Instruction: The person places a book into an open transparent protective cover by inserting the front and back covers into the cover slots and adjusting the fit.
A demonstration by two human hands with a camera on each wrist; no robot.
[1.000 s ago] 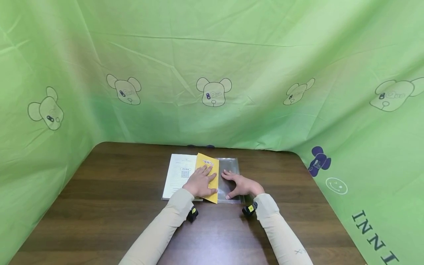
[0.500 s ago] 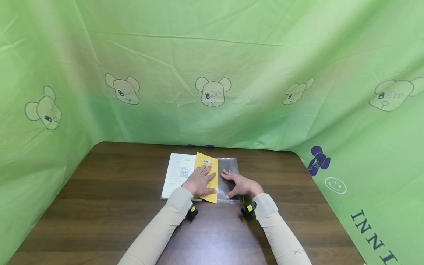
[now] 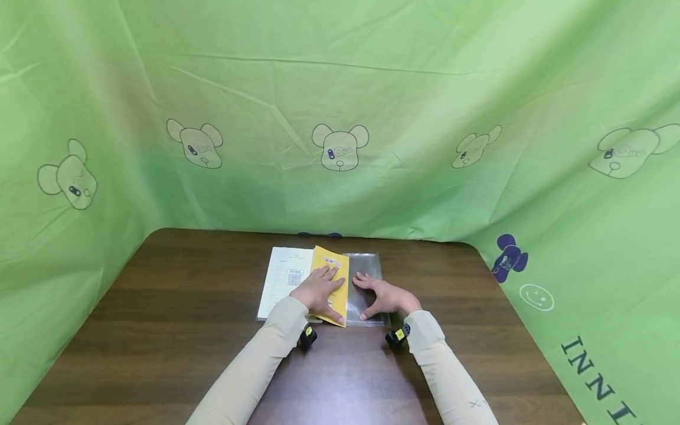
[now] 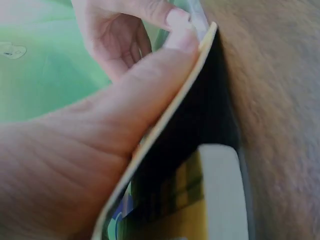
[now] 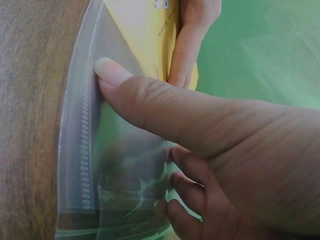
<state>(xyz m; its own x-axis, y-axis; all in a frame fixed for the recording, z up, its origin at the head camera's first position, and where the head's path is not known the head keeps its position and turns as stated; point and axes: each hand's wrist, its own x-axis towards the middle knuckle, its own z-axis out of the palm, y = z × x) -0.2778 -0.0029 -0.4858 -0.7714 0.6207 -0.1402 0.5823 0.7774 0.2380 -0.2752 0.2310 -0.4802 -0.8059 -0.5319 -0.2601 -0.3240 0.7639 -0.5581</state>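
Observation:
In the head view, a book lies with its white printed page point(image 3: 280, 277) on the left and its yellow cover point(image 3: 340, 298) angled over to the right. My left hand point(image 3: 314, 293) rests on that yellow cover with its fingers spread, the thumb near the lower corner. The left wrist view shows the cover raised at a slant above the book's page block point(image 4: 225, 190). My right hand point(image 3: 389, 297), thumb and fingers apart, touches a clear plastic book cover point(image 3: 365, 265). Its thumb point(image 5: 145, 97) lies on the plastic beside a dotted seam in the right wrist view.
A brown wooden table point(image 3: 175, 295) carries everything. Green curtain point(image 3: 276, 195) with cartoon bear heads hangs behind it and along both sides. Each wrist wears a small black camera.
My left thumb has shifted down toward the near corner of the yellow cover. The right hand stays in place on the plastic. The head view has drifted slightly.

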